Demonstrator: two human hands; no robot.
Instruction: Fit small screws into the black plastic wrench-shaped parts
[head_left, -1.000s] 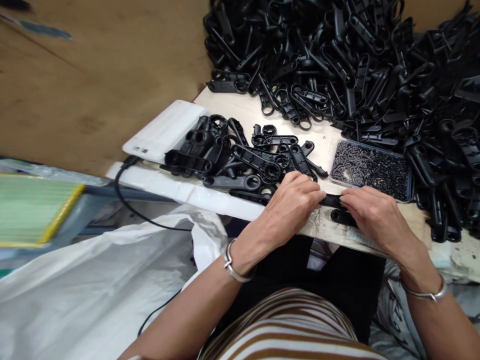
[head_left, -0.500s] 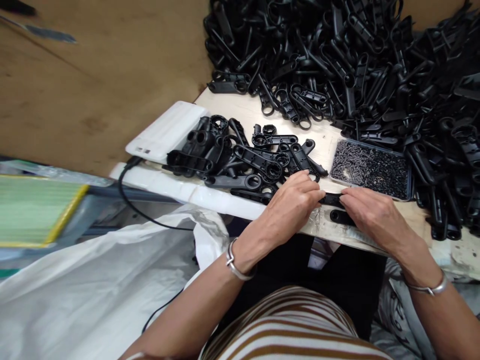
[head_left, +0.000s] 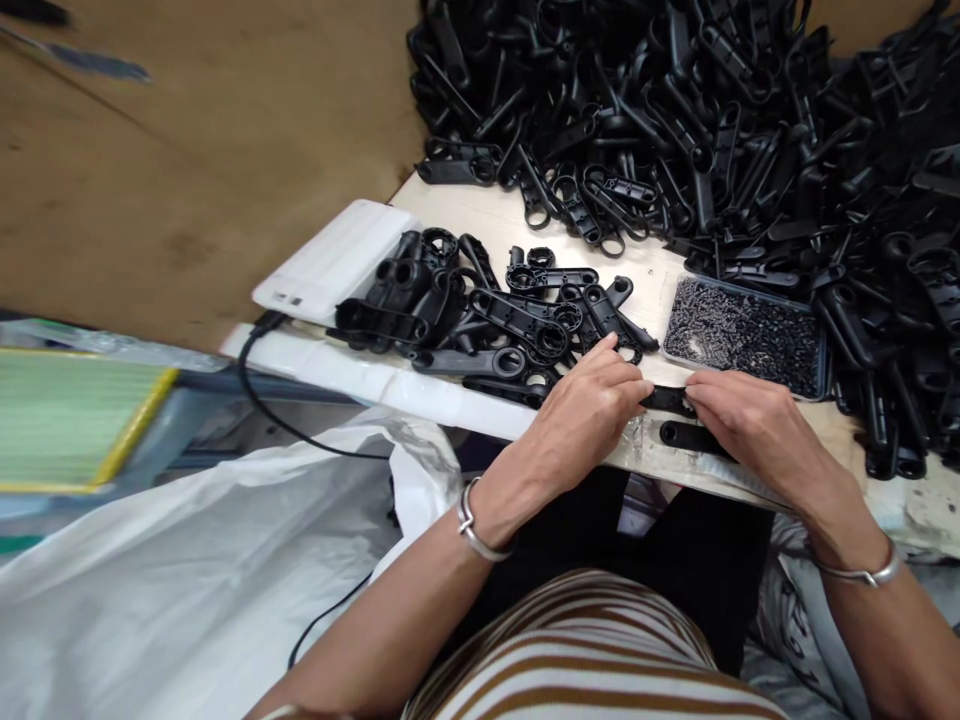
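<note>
Between my two hands, at the table's front edge, lies a long black plastic part (head_left: 667, 399) with rounded, holed ends like the others nearby. My left hand (head_left: 589, 405) grips its left end, the fingers closed. At the right end, my right hand (head_left: 761, 420) has its fingertips pressed together; whatever they pinch is hidden. A second black plastic bar (head_left: 688, 437) with a hole at its left end lies just in front, partly under my right hand. Behind my right hand stands a clear tray (head_left: 670, 345) of tiny dark pieces.
A loose group of black plastic arms (head_left: 517, 325) lies left of my hands. Beyond rises a large heap of similar parts (head_left: 637, 110). A white box (head_left: 337, 260) with a black cable (head_left: 251, 385) stands at the table's left. A white sheet (head_left: 225, 570) hangs below.
My right hand has shifted very slightly right, baring a little more of the part between the hands and of the bar in front. My left hand keeps its grip.
</note>
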